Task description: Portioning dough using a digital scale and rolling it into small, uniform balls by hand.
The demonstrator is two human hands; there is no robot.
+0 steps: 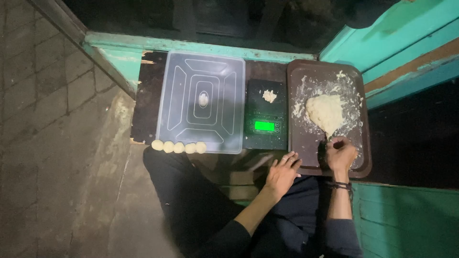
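A pale lump of dough (pixel 325 112) lies on a brown tray (pixel 300 143) at the right, with crumbs scattered around it. My right hand (pixel 340 155) is closed on a dark tool whose tip touches the dough's near end. My left hand (pixel 282 173) rests flat, fingers apart, on the tray's near left corner. A small piece of dough (pixel 269 96) sits on a black digital scale (pixel 266 114) with a lit green display, between the tray and a clear plastic lid (pixel 201 102). Several dough balls (pixel 178 147) line the lid's near edge.
The lid, scale and tray sit on a dark low board (pixel 146 95) framed by teal painted wood (pixel 191 46). Paved ground (pixel 48 119) lies to the left. My dark-clothed legs are below the board. Teal planks (pixel 406 215) run along the right.
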